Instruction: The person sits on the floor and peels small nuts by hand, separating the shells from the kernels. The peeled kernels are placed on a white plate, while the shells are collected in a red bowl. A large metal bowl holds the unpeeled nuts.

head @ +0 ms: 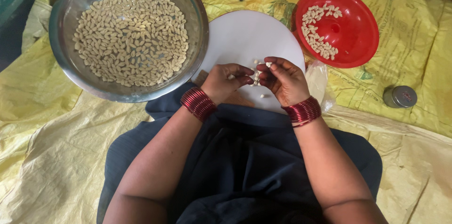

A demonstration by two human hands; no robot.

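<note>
On a yellow sheet (56, 125) spread over the floor, the left hand (226, 80) and right hand (282, 80) pinch 1 pale nut (256, 77) together above the white board (245, 36), seemingly splitting it, so the pieces likely next need sorting into the red bowl (351, 31).

small metal tin (399, 96), yellow printed sacks (42, 158)

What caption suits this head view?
Both hands pinch pale kernels over a white board, between a steel bowl and red plate.
</note>
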